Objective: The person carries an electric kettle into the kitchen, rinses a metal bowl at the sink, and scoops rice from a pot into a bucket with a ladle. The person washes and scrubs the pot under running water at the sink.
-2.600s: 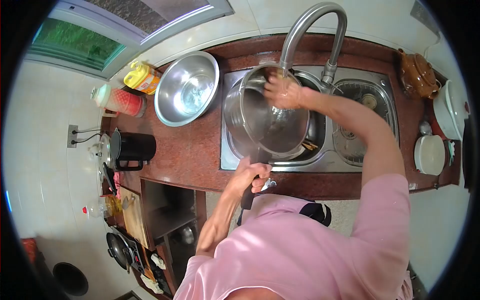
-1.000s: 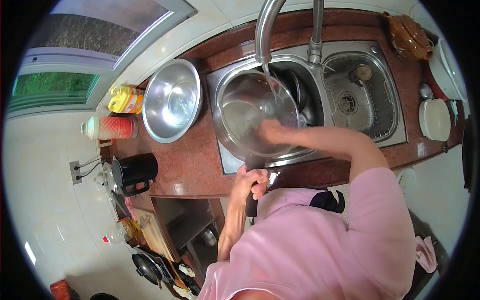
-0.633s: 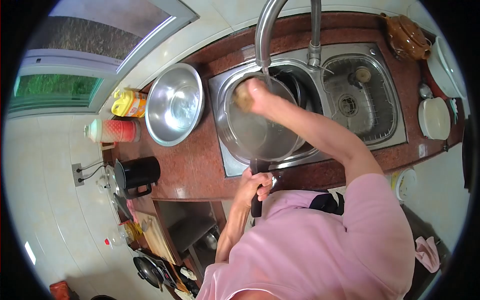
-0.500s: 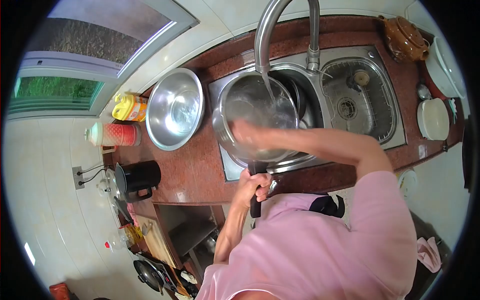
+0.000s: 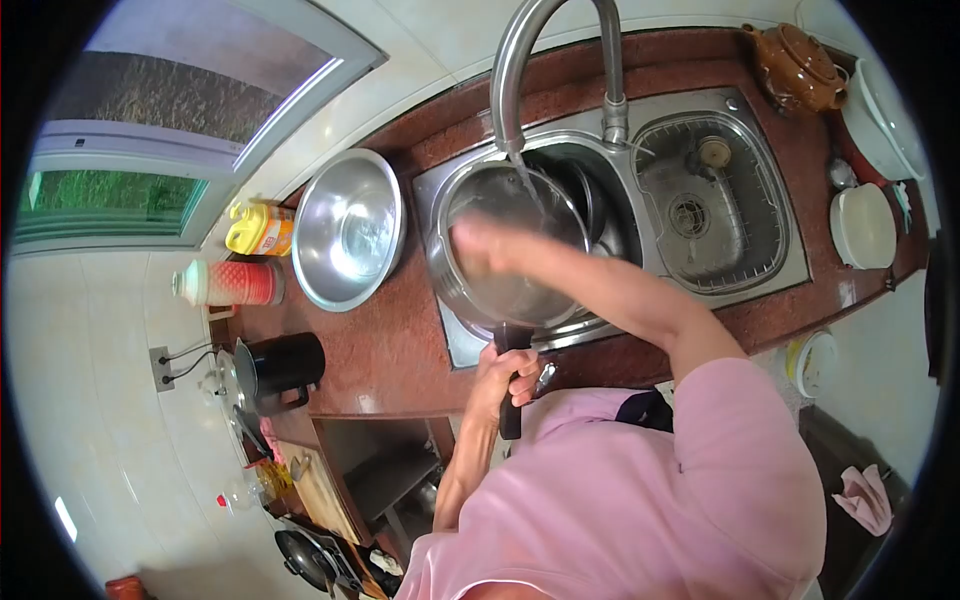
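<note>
A steel saucepan [image 5: 455,285] is tilted over the left sink basin [image 5: 628,240], and a stream of water from the faucet [image 5: 507,90] runs into it. My left hand [image 5: 508,375] is wrapped around its black handle [image 5: 512,420]. Inside the pan, against the left part of its inner wall, is my right hand [image 5: 485,243]. Motion smears its fingers, so I cannot make out whether it holds anything. Behind the saucepan, a dark pan [image 5: 590,205] sits in the basin, partly hidden.
Left of the sink stand a large steel bowl [image 5: 350,230], a yellow bottle [image 5: 258,230], a red-and-white container [image 5: 235,283] and a black kettle [image 5: 280,370]. The right basin [image 5: 720,265] holds a wire rack. A brown clay pot [image 5: 795,65] and a white bowl [image 5: 863,228] stand at the right.
My right hand has moved slightly up inside the saucepan, its forearm now slanting more steeply. My left hand keeps its hold on the handle. The whole view has shifted a little.
</note>
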The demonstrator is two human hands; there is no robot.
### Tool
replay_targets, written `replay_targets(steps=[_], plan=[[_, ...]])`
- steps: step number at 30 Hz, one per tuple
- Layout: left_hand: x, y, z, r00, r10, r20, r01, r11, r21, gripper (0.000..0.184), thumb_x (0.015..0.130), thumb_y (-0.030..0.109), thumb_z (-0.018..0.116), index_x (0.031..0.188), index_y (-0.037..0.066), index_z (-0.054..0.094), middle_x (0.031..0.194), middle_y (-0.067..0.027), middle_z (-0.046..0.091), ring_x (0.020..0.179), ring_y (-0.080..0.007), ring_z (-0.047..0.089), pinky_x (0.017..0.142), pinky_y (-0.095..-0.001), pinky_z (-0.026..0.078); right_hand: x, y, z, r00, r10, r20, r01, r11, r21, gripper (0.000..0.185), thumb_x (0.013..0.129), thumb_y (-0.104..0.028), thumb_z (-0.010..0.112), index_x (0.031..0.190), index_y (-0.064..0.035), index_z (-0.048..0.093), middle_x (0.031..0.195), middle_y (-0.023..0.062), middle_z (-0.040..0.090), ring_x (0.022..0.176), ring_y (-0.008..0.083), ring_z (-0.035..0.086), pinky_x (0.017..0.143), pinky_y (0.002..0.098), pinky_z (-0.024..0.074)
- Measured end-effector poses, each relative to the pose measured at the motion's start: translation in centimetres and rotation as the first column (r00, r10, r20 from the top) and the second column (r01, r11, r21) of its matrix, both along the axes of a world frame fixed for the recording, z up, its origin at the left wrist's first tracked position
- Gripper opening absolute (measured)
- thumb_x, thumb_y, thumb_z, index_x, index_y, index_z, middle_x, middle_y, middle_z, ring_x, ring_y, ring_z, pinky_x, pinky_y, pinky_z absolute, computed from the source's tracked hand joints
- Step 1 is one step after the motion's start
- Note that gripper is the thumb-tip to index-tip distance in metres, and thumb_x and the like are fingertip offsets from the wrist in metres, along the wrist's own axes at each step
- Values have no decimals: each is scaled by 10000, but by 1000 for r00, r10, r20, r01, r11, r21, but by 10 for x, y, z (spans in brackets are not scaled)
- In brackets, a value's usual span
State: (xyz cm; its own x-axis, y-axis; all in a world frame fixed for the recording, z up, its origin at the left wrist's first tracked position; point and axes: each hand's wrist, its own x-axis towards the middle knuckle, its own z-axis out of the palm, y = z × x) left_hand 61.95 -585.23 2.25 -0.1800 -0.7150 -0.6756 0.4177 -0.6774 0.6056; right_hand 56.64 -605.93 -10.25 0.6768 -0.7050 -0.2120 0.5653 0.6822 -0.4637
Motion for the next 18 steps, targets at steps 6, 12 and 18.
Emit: replay_targets(steps=[6, 12, 18], plan=[[5, 3, 6, 999, 3, 51, -3, 1000, 8, 126, 835, -6, 552, 801, 51, 445, 599, 3, 415, 425, -55, 379, 320, -221, 305, -61, -36, -72, 895, -267, 358, 21, 826, 563, 375, 999, -383, 416, 980, -72, 624, 1012, 165, 680, 864, 322, 664, 726, 496, 561], [6, 6, -5, 997, -53, 56, 49, 996, 72, 107, 811, -10, 543, 788, 42, 453, 603, -14, 446, 431, -56, 383, 329, -221, 307, -19, -5, 40, 961, 157, -229, -155, 988, 28, 243, 921, -261, 503, 893, -56, 631, 873, 111, 657, 790, 228, 644, 657, 421, 526], [15, 8, 6, 986, -85, 141, 76, 995, 72, 93, 813, -5, 549, 803, 43, 470, 632, -15, 463, 439, -55, 401, 330, -223, 307, -63, 72, 31, 564, -67, -823, -819, -171, -548, 191, 810, -141, 577, 753, -54, 738, 844, 150, 709, 816, 299, 658, 843, 442, 495]])
